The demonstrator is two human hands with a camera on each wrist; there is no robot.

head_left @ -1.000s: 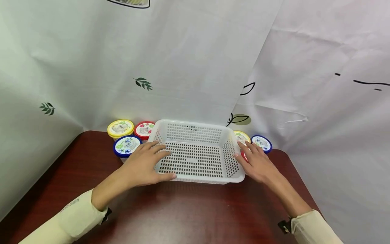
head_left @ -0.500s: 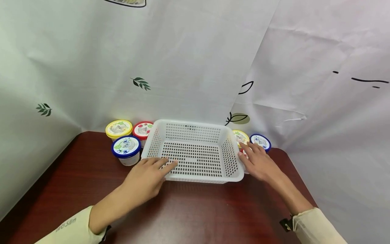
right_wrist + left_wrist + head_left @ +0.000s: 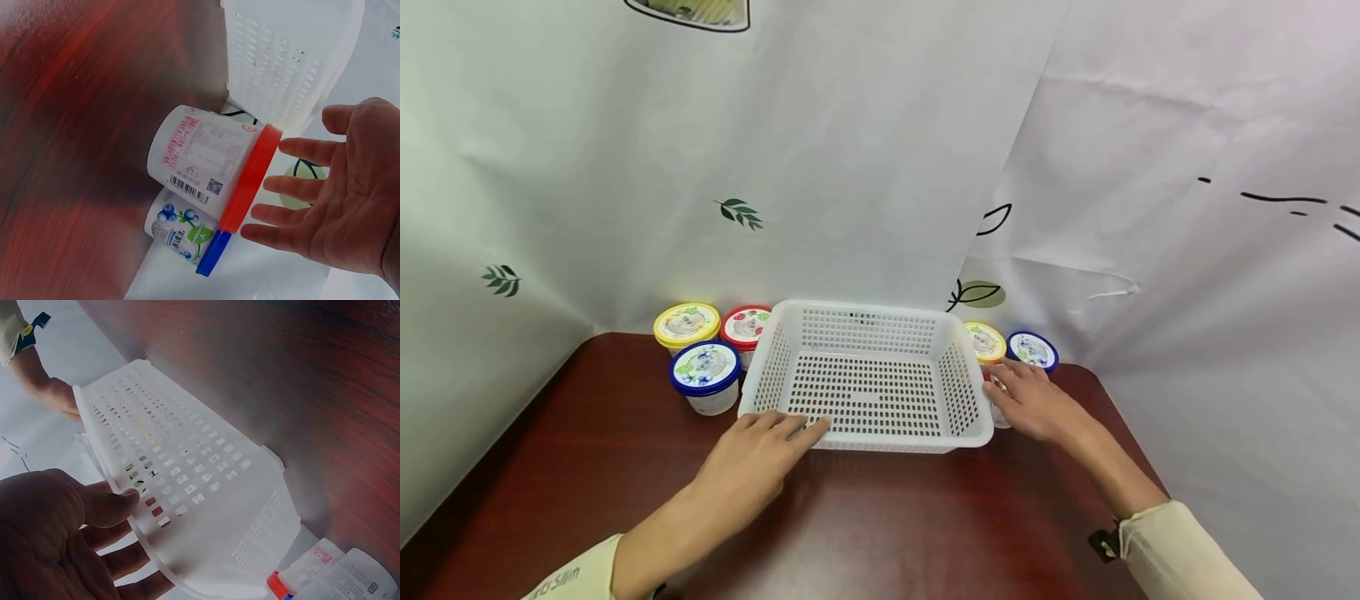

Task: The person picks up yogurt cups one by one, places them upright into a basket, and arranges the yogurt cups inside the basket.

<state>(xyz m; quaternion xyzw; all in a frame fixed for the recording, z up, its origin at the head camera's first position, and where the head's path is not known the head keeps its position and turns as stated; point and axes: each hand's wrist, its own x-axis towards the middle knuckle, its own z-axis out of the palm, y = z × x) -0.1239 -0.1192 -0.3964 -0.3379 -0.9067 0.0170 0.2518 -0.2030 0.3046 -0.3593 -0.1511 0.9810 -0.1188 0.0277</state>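
A white perforated plastic basket (image 3: 865,396) stands on the table in the head view. My left hand (image 3: 743,471) grips its near left corner: fingers reach over the rim, and the thumb lies on the outer wall in the left wrist view. My right hand (image 3: 1039,406) hovers by the basket's right end, fingers spread, holding nothing. In the right wrist view its fingertips are close to the red lid of a white tub (image 3: 209,165); whether they touch cannot be told. Behind that tub are a yellow-lidded tub (image 3: 985,342) and a blue-lidded tub (image 3: 1032,350).
Left of the basket cluster a yellow-lidded tub (image 3: 687,325), a red-lidded tub (image 3: 745,327) and a blue-lidded tub (image 3: 706,368). The dark red table (image 3: 880,525) extends in front of the basket. A white printed curtain (image 3: 865,167) hangs close behind everything.
My left hand has come down from above the basket's left side to its near left corner, and its thumb has gone outside the rim. My right hand has barely moved.
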